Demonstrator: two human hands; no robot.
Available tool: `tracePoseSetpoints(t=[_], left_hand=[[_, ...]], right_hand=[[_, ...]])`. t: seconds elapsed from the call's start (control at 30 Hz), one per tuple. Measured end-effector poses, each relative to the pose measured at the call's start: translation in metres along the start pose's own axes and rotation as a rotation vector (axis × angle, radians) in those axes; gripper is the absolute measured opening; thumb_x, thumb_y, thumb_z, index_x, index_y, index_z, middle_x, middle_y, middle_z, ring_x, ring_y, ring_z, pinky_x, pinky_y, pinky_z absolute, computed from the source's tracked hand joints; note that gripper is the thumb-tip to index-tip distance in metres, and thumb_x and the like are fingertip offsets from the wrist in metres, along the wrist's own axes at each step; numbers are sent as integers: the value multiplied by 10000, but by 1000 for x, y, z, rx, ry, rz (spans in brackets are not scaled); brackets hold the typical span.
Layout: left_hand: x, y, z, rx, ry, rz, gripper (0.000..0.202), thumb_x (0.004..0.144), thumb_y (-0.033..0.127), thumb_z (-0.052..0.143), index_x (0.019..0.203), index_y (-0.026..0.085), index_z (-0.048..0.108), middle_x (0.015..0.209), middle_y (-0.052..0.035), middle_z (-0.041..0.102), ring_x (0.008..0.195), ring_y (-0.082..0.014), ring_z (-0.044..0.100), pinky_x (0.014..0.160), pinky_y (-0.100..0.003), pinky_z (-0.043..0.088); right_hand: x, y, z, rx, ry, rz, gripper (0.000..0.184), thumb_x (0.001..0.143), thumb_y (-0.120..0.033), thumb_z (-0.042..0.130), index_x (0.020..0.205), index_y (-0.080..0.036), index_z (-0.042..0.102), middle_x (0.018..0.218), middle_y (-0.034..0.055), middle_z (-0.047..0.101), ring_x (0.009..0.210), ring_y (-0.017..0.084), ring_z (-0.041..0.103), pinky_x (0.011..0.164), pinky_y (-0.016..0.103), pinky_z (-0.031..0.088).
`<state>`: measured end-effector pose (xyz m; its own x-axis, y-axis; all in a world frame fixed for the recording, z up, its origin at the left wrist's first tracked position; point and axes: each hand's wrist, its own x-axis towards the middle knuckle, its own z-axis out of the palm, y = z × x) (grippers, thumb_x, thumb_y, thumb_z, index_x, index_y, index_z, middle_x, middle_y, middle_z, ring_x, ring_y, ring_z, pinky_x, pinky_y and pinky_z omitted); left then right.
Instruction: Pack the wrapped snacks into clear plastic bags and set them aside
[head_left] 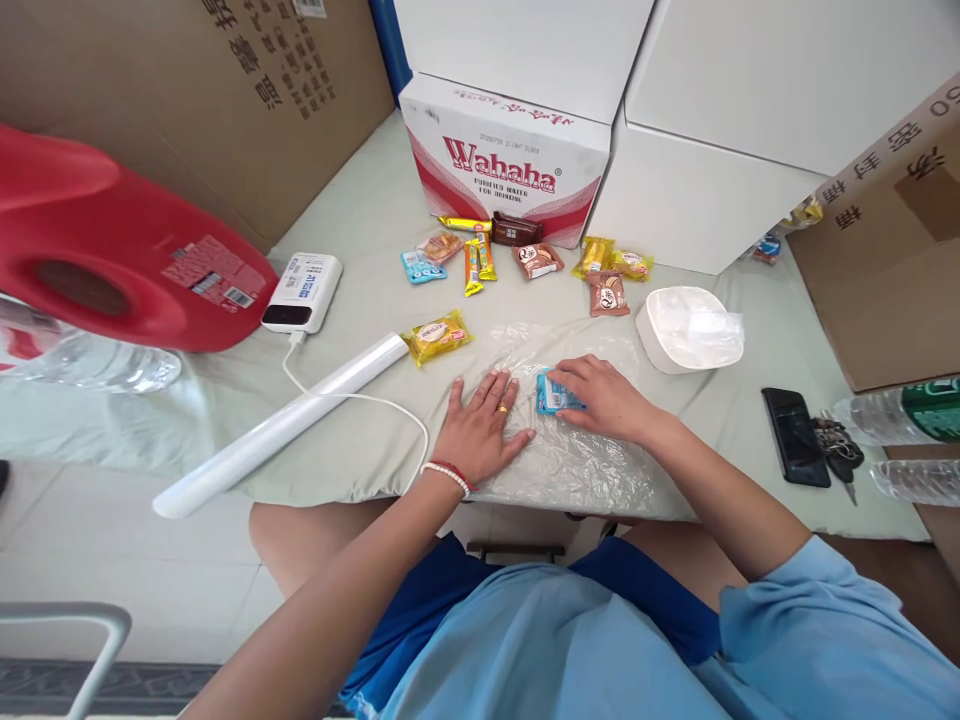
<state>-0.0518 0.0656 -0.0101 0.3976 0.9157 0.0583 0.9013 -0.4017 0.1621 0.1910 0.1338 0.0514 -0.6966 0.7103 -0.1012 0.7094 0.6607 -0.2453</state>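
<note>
The two hands are apart on a table spread with pale green cloth, on either side of the middle of a sheet of crinkled clear plastic film. The left hand lies palm down at the left part of the film, its fingers spread and holding nothing; a gold ring is on one finger, and a white beaded bracelet is round the wrist. The right hand has its fingers and thumb closed about a small blue plastic packet with a white printed panel, which lies on the film just right of the left hand — its right end is hidden under the fingers. Beyond the left hand is a shiny yellow wrapped snack, close to the far end of a long white roll. A thin white cable crosses over that roll and runs from a white power bank with a black end to near the left wrist. Farther back, several small wrapped snacks lie before a red-and-white Wahaha water carton, among them a flat light-blue packet and a brown round-printed packet. Right of these, beyond the right hand, stands a white plastic tub with thin white plastic inside; a black phone lies near the table's right end.
</note>
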Motion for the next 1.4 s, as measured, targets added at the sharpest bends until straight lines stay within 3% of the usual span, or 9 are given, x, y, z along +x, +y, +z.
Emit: tracePoseSetpoints(t=[0.13,0.23,0.4,0.57,0.73,0.9,1.1,1.23,1.4], left_hand=[[0,0,-1,-22,0,-2,775,1008,644,342,1622,172,319,1706,-140,273,1587,-310,241,1276,-647,33],[0,0,-3,-41,-10,5,772,1006,651,341,1612,173,347,1706,-140,273,1587,-322,238,1274,-660,35],[-1,-2,-4,-64,-22,-3,774,1011,662,300,1607,172,352,1707,-135,274,1591,-305,229,1276,-657,20],[-1,-3,-1,-79,-24,-8,789,1005,682,298,1612,180,348,1710,-119,271,1590,-310,228,1281,-657,41],[-1,-2,-2,-84,-27,-12,781,1006,675,303,1605,178,365,1710,-107,270,1592,-314,219,1280,-666,68],[-1,-2,-4,-101,-37,-10,782,1005,666,323,1610,172,348,1715,-111,246,1594,-302,216,1281,-659,27],[-1,-3,-2,-94,-6,-2,773,1006,652,334,1614,175,342,1710,-127,263,1594,-308,219,1279,-647,-2],[-1,-3,0,-80,-4,8,776,1003,643,352,1612,162,345,1705,-137,275,1590,-322,228,1277,-650,7],[-1,-3,1,-47,0,7,753,1012,619,354,1616,169,336,1702,-142,280,1592,-308,229,1276,-639,13]], right_hand=[[11,-1,0,8,-76,-30,550,906,-424,723,1405,-211,626,1448,162,590,1292,363,522,1067,521,439],[42,-4,-13,76,-20,-85,540,948,-484,662,1392,-177,633,1427,165,604,1293,330,535,1090,475,439],[151,-23,-34,-23,36,-114,397,1014,-317,543,1317,-95,669,1276,192,678,1202,322,602,1075,454,452],[270,-43,-21,-192,38,26,384,988,-61,398,1276,-56,653,1379,247,606,1199,350,620,948,459,509],[309,-40,-3,-195,77,-10,413,998,-43,321,1277,-71,625,1408,233,589,1151,340,646,949,506,501],[261,-20,-4,-114,193,11,338,979,-114,378,1175,-146,653,1311,181,619,1022,297,656,869,424,497],[113,25,-16,227,536,-54,133,858,-139,508,890,-195,624,943,77,634,839,207,607,757,318,482],[25,44,-11,322,651,52,113,845,-128,540,838,-220,605,853,36,613,762,178,594,646,280,463],[-3,40,15,441,794,126,123,863,-124,547,859,-226,615,901,40,623,834,185,632,721,305,508]])
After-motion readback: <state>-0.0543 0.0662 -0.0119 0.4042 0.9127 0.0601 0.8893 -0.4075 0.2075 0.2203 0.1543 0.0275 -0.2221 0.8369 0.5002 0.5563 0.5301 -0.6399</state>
